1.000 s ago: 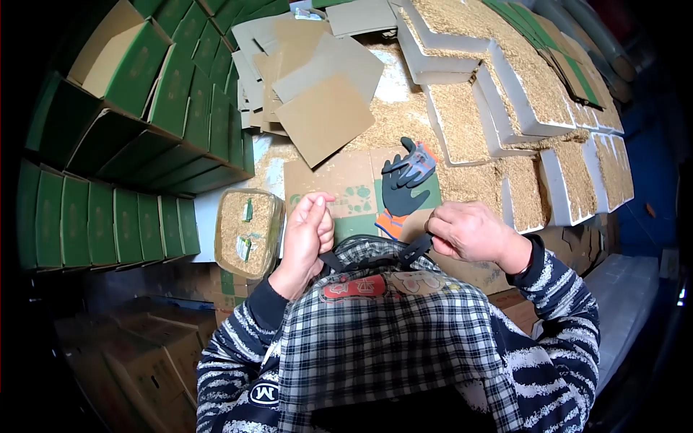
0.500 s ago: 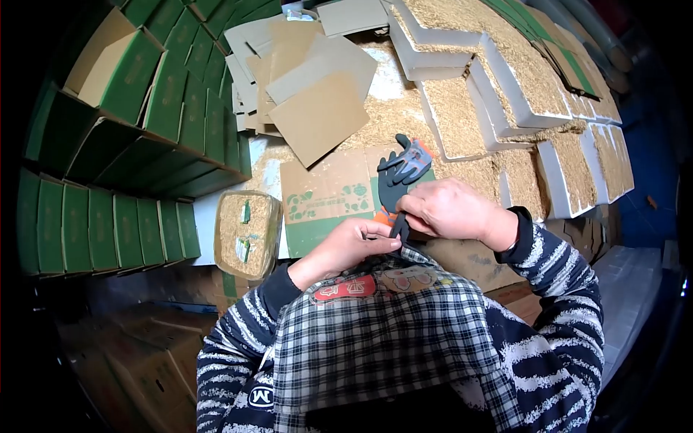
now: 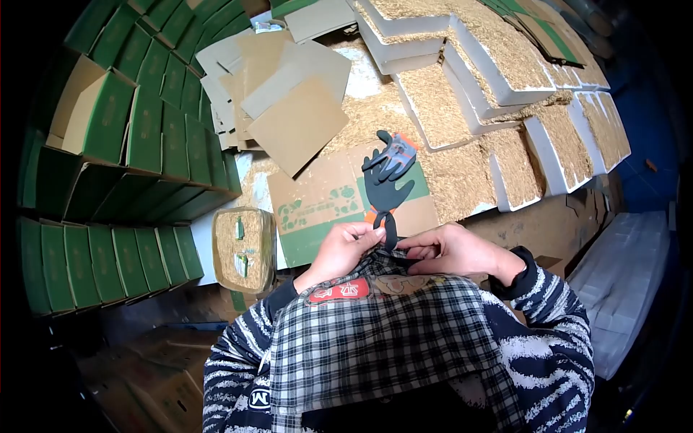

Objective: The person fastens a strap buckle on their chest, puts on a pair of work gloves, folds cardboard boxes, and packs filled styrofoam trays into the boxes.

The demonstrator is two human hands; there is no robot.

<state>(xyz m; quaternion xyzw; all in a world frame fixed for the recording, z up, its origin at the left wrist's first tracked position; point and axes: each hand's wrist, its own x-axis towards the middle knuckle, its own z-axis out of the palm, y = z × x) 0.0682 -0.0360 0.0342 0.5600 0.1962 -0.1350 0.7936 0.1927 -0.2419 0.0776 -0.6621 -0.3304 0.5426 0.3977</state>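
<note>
One narrow black strap [image 3: 391, 235], checked apron [image 3: 382, 335]

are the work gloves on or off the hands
Off: the work gloves lie on the flat printed cardboard, and the left hand and right hand, both at the black strap, are bare.

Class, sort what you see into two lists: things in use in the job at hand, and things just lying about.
In use:
- left hand and right hand
- black strap at their fingertips
- checked apron

Lying about:
- gloves
- loose cardboard sheets
- clear container
- green boxes
- white trays of shavings
</note>
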